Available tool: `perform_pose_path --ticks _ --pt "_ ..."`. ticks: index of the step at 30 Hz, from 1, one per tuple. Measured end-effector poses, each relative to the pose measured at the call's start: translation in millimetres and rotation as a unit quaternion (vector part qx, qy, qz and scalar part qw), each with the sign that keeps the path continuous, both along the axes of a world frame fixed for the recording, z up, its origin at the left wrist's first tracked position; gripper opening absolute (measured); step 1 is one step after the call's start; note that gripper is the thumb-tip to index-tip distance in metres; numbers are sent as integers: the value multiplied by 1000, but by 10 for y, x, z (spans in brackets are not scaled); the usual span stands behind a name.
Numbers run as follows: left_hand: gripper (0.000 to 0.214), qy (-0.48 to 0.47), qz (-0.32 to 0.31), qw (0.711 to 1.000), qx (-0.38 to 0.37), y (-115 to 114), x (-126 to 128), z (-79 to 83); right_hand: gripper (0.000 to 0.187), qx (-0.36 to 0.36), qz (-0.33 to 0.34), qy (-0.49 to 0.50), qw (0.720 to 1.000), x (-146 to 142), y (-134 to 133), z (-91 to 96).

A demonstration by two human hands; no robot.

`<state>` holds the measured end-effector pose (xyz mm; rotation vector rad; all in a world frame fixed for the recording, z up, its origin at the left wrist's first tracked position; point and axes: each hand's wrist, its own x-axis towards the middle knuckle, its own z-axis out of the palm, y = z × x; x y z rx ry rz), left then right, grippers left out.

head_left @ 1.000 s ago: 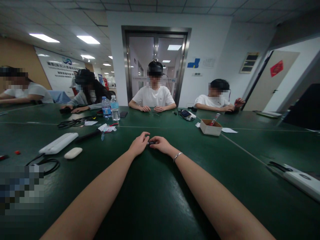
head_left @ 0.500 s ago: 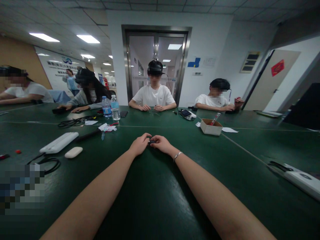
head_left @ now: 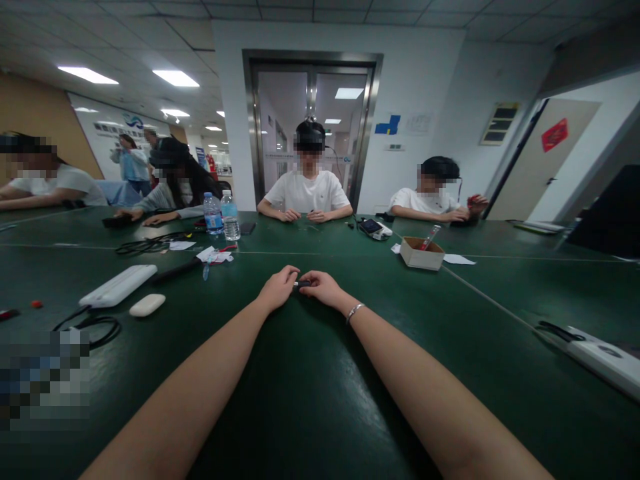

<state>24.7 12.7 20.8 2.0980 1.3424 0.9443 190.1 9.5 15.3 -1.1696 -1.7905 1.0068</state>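
Observation:
Both of my hands meet over the green table [head_left: 320, 347] straight ahead. Between them is a small dark stick with a silvery end [head_left: 303, 284], too small for me to name its kind. The fingertips of my right hand [head_left: 324, 288] are closed on its dark part. My left hand [head_left: 280, 289] pinches at the silvery end, and its fingers partly hide that end. A silver bracelet [head_left: 355, 313] circles my right wrist.
To the left lie a white power bank-like box [head_left: 119, 285], a cream oval case [head_left: 147, 305] and black cables [head_left: 103, 328]. Two water bottles [head_left: 231, 217] stand farther back. A small open box [head_left: 423, 255] sits right. Several people [head_left: 306, 193] sit around the table.
More of the stick shows between my hands, including its silvery end. The fingers of my left hand have drawn in slightly. A second person has appeared standing in the left background.

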Motion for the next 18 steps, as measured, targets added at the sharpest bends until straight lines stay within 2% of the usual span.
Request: perform_pose_path --ticks 7,12,18 --pt "30 0 -6 1000 28 -47 -5 47 21 12 -9 14 1000 12 53 -51" --pt "35 16 -2 1000 -5 -56 0 63 23 13 -8 11 1000 7 44 -39" --pt "31 18 -10 1000 19 -41 -7 49 23 13 -5 7 1000 5 43 -42"
